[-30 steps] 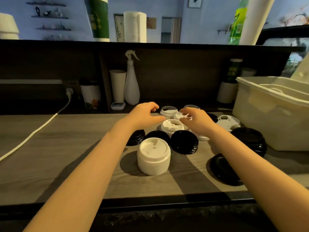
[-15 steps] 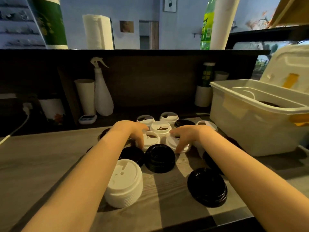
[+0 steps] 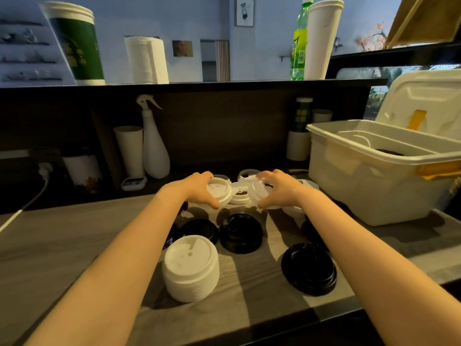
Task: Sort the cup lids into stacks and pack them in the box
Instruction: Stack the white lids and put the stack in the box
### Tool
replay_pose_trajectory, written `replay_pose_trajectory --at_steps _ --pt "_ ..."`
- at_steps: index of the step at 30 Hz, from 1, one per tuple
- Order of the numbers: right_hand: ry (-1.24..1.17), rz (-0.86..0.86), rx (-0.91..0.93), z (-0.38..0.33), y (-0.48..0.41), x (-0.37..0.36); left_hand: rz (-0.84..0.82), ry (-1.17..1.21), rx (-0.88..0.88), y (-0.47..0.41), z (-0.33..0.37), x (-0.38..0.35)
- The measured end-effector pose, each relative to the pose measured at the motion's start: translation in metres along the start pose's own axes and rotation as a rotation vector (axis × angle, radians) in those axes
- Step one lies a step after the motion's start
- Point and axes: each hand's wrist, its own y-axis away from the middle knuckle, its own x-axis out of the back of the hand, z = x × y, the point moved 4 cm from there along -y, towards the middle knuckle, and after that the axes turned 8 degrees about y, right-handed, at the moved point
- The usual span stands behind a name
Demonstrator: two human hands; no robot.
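My left hand grips a white cup lid, tilted up off the counter. My right hand grips another white lid, also tilted, facing the first. Between them a third white lid lies flat. A tall stack of white lids stands near the front. Black lids lie around: one stack in the middle, another stack at the right, one lid beside my left forearm. The open white box stands at the right with something dark inside.
A white spray bottle and paper cup stand against the dark back wall. A white cable runs at the left. The box's lid leans open behind it. The counter's front edge is close below.
Both hands have each lifted a white lid off the counter and tilted it inward. The camera view has shifted left and closer, showing more of the box.
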Motion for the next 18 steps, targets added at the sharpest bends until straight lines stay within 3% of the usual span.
replay_pose_trajectory --at_steps 8,18 --pt "-0.502 0.150 0.150 -0.057 0.063 -0.011 0.219 0.264 -0.210 0.099 0.009 0.024" --pt "-0.604 0.245 0.152 -0.073 0.090 -0.040 0.041 0.119 -0.109 0.161 -0.020 -0.029"
